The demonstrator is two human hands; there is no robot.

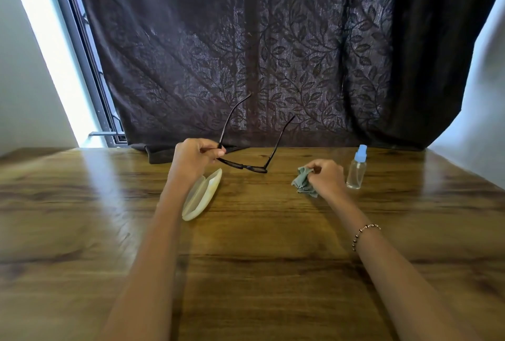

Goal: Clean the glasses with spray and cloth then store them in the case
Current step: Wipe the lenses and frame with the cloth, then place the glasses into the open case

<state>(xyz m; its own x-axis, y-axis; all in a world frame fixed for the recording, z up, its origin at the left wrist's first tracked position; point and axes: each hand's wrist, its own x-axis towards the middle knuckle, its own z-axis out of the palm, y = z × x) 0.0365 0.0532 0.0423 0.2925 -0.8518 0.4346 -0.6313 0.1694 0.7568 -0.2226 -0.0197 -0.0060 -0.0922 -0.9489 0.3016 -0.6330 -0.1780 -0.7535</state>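
My left hand (194, 158) pinches the left corner of dark-framed glasses (247, 167), held above the table with both temples unfolded and pointing up and away. My right hand (325, 176) grips a crumpled grey-green cloth (304, 183) that rests on the table, a short way right of the glasses. A pale translucent case (200, 196) lies shut on the wood just below my left hand. A small clear spray bottle (356, 170) with a blue cap stands upright right of my right hand.
The wooden table (254, 245) stretches wide toward me. A dark leaf-patterned curtain (259, 53) hangs behind its far edge, its hem lying on the wood. A bright window frame (90, 67) is at the back left.
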